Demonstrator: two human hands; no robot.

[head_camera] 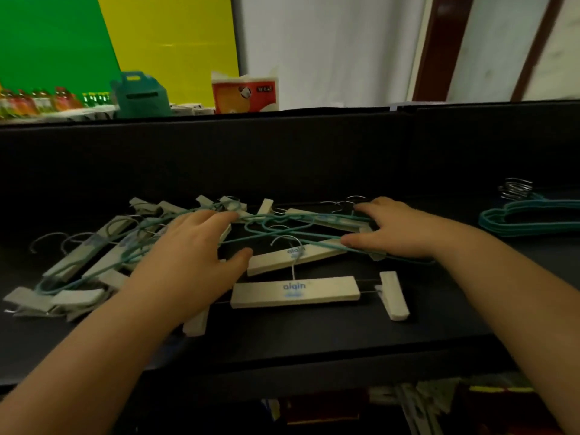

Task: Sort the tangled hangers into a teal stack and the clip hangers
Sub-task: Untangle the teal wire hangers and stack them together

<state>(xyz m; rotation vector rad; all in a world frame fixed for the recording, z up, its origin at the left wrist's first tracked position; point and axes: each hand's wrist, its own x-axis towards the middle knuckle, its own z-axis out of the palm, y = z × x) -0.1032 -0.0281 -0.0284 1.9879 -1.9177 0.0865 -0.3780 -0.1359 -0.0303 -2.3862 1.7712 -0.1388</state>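
Note:
A tangle of thin teal hangers [282, 229] and white wooden clip hangers [295, 291] lies across the middle of the black table [314, 334]. My left hand [188, 255] rests spread on the left part of the tangle, fingers over teal wires, thumb apart. My right hand [395, 229] reaches into the right end, its fingers and thumb closing around the end of a teal hanger. At the far right lies a neat stack of teal hangers [530, 219] with metal hooks pointing back. More clip hangers [84, 262] pile up at the left.
A black raised wall [282, 152] runs along the table's back. Behind it stand a red-and-white tissue pack [246, 92], a teal box [139, 95] and bottles [37, 100]. Below the front edge, more items sit in shadow.

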